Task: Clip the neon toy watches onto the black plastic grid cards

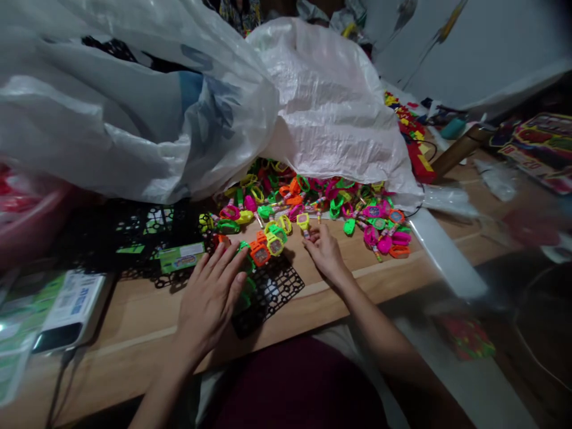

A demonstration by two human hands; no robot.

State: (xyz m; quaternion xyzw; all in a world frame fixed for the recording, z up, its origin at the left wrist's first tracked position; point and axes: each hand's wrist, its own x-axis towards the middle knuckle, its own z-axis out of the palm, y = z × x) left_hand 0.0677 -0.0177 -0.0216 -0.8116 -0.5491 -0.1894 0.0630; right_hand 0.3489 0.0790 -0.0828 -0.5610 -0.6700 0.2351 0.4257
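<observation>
The head view is showing a yellow toy watch (302, 221) lying before a colourful heap (294, 199) on the desk (138, 313); the right hand (326, 253) is pinching its near end, the left hand (212, 298) holding straight fingers slightly apart beside an orange watch (260, 254).

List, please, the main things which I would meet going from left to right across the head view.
White box, green card, left hand, orange toy watch, yellow toy watch, right hand holding that yellow watch, white strip, colourful printed sheet.
</observation>
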